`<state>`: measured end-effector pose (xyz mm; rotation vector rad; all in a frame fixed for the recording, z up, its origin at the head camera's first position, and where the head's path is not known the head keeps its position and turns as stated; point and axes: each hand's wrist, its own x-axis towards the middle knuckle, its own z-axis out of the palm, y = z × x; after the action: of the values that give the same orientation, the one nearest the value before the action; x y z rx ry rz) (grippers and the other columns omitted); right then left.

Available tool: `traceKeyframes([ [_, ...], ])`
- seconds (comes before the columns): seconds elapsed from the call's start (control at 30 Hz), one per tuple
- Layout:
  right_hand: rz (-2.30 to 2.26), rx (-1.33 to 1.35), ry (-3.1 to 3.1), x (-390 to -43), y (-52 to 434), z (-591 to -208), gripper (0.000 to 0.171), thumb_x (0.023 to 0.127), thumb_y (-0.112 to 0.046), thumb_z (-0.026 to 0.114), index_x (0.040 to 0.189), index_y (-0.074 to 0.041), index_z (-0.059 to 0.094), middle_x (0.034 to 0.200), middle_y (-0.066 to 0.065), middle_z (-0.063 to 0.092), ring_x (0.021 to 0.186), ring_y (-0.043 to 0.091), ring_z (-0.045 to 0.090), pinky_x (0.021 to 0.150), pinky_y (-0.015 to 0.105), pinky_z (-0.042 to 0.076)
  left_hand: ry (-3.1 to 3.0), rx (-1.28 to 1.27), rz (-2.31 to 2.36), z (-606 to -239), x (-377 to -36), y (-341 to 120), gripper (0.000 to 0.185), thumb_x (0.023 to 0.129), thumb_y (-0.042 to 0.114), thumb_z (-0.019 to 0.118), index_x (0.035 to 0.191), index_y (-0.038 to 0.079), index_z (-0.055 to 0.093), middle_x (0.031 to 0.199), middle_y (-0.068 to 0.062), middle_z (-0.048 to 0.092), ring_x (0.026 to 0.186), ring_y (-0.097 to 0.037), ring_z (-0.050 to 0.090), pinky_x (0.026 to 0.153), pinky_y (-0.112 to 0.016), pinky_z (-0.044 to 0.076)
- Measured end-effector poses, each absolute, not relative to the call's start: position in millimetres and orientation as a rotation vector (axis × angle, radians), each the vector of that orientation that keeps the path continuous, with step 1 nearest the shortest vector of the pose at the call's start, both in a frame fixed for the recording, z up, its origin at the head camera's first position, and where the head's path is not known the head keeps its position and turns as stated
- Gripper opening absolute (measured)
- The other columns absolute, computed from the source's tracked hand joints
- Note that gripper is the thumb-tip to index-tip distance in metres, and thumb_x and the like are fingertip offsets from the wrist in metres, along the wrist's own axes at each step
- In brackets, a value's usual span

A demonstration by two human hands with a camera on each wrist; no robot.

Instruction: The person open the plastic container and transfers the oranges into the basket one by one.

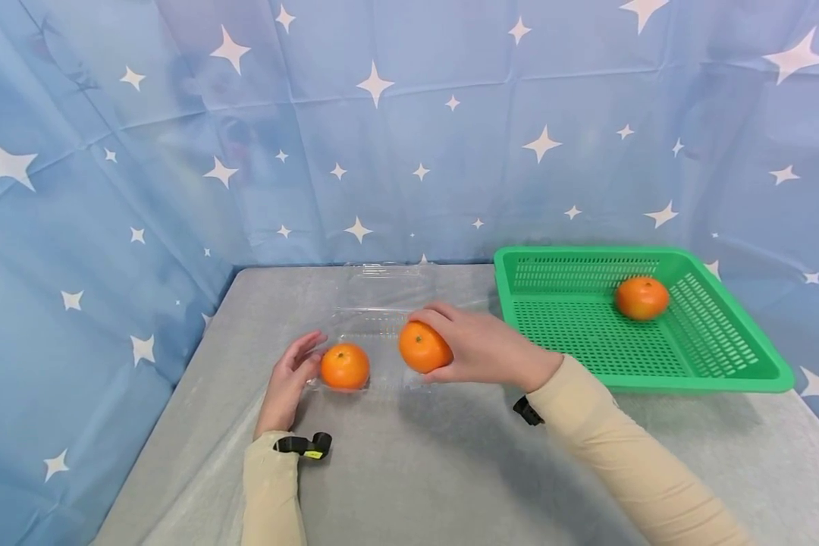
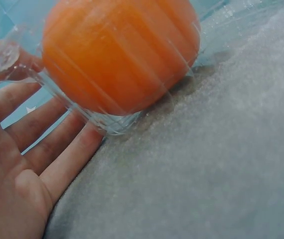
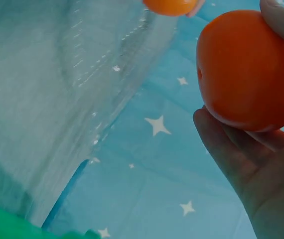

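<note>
Right grip holds an orange, clear of the basket's left edge

Basket and container on grey table

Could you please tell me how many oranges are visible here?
3: one orange in the right hand, one orange in the clear box beside the left hand, and one orange in the basket. I see no sign of hidden ones.
</note>
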<state>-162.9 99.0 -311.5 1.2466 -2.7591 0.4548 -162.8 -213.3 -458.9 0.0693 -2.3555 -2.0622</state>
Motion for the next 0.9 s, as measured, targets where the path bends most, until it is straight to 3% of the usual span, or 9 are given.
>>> traceKeyframes([
  [0.17,0.376,1.242,-2.825,-167,106,-313,0.07,0.065,-0.051,0.072,0.124,-0.027,0.041,0.111,-0.014,0.042,0.074,0.003,0.052,0.064,0.021,0.045,-2.336,0.053,-2.081,-460,-164,-213,0.044,0.089,0.029,0.054,0.131,0.019,0.043,0.129,0.004,0.045,0.114,-0.016,0.046,0.092,-0.039,0.04],
  [0.5,0.343,1.157,-2.912,-177,119,-308,0.073,0.065,-0.053,0.071,0.125,-0.026,0.04,0.111,-0.012,0.045,0.073,0.007,0.052,0.063,0.024,0.045,-2.334,0.078,-2.082,-459,-164,-214,0.043,0.089,0.029,0.054,0.13,0.021,0.044,0.128,0.006,0.046,0.113,-0.014,0.047,0.091,-0.039,0.04],
  [0.73,0.254,1.151,-2.93,-188,129,-307,0.078,0.064,-0.066,0.062,0.126,-0.024,0.039,0.11,-0.011,0.046,0.073,0.007,0.053,0.064,0.025,0.046,-2.334,0.07,-2.081,-459,-164,-214,0.041,0.089,0.028,0.054,0.129,0.023,0.045,0.128,0.006,0.046,0.113,-0.014,0.047,0.091,-0.039,0.04],
  [0.9,0.247,1.102,-2.947,-197,137,-303,0.076,0.064,-0.061,0.066,0.125,-0.025,0.038,0.107,-0.011,0.047,0.07,0.008,0.053,0.061,0.027,0.045,-2.321,0.057,-2.086,-459,-164,-213,0.04,0.09,0.027,0.053,0.128,0.024,0.045,0.128,0.006,0.046,0.113,-0.013,0.047,0.091,-0.038,0.04],
])
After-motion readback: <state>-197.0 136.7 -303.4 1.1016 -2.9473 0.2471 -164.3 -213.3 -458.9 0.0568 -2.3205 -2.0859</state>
